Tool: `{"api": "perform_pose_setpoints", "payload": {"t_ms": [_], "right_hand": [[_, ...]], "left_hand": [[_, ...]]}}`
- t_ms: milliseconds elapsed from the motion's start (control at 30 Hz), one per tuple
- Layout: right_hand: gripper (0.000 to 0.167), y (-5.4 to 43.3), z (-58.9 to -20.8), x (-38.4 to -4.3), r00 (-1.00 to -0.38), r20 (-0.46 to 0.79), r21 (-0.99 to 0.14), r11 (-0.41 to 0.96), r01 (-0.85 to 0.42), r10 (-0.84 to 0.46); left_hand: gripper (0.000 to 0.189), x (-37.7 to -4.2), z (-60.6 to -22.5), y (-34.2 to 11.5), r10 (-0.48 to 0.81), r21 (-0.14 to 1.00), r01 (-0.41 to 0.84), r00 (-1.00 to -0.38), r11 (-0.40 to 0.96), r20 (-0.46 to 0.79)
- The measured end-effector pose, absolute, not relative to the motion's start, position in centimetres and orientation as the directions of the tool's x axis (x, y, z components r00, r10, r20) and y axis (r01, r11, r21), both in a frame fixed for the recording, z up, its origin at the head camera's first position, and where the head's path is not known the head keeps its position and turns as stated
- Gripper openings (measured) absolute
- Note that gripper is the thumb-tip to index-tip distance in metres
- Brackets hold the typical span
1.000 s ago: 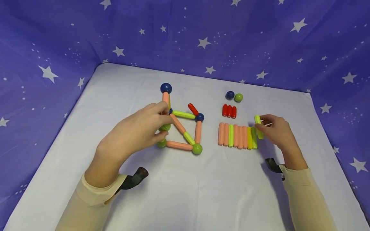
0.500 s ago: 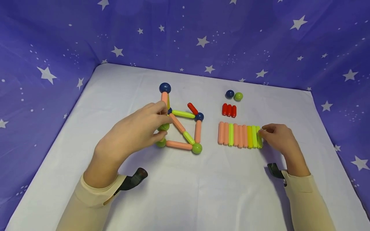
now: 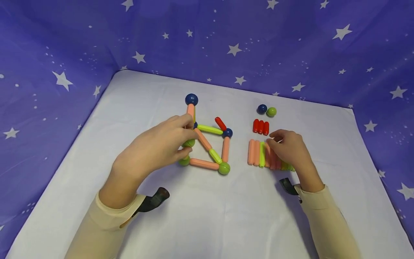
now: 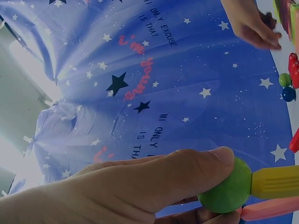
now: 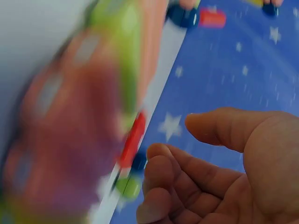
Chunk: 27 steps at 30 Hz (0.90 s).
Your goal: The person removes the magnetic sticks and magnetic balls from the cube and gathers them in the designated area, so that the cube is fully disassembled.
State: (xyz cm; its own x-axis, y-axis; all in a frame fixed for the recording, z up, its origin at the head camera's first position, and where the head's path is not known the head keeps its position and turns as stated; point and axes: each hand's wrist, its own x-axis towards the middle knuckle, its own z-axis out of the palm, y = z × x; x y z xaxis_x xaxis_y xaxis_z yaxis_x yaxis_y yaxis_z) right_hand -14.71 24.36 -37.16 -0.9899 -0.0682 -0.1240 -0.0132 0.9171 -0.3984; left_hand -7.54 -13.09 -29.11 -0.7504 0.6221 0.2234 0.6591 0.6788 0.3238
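Observation:
My left hand [image 3: 155, 147] pinches a green ball [image 4: 229, 189] between thumb and fingers. From that ball a yellow stick [image 4: 275, 182] extends in the left wrist view. The ball belongs to a frame of sticks and balls: a blue ball [image 3: 191, 99] at the top, a green ball [image 3: 224, 168] at the lower right corner, salmon sticks [image 3: 204, 164] and a lime stick [image 3: 210, 129] between. My right hand [image 3: 291, 147] hovers over a row of salmon, lime and yellow sticks [image 3: 253, 152], holding nothing, thumb and fingers apart. It hides part of the row.
Behind the row lie red short sticks [image 3: 261, 127], with a loose blue ball [image 3: 262, 109] and green ball [image 3: 272, 112] farther back. One red stick [image 3: 220, 123] juts from the frame's blue corner ball [image 3: 228, 132]. A purple starry cloth [image 3: 207, 39] borders the white table [image 3: 210, 216].
My right hand set a lime stick at the right end of the row, let go and moved left over the row. My left hand keeps its grip on the ball.

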Motion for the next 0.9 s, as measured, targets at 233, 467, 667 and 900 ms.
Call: {"api": "perform_pose_setpoints", "payload": {"t_ms": [233,467,667,900], "right_hand": [[0.033,17.8,-37.0,-15.7,-0.966,-0.063,-0.425,0.883,-0.2,-0.25],[0.04,12.8,-36.6,-17.1,-0.935,-0.046,-0.42,0.856,-0.302,-0.352],[0.037,10.8,-37.2,-17.4,-0.944,-0.083,-0.397,0.88,-0.263,-0.319],[0.019,10.6,-37.5,-17.4,-0.917,-0.087,-0.437,0.842,-0.317,-0.39]], "left_hand": [[0.018,-7.5,-29.0,-13.1,0.617,0.323,0.648,-0.759,0.689,0.207],[0.016,-7.5,-29.0,-13.1,0.622,0.308,0.65,-0.758,0.695,0.196],[0.015,-7.6,-29.1,-13.0,0.634,0.298,0.67,-0.741,0.68,0.219],[0.016,-7.5,-29.1,-13.2,0.627,0.287,0.669,-0.743,0.686,0.235]]}}
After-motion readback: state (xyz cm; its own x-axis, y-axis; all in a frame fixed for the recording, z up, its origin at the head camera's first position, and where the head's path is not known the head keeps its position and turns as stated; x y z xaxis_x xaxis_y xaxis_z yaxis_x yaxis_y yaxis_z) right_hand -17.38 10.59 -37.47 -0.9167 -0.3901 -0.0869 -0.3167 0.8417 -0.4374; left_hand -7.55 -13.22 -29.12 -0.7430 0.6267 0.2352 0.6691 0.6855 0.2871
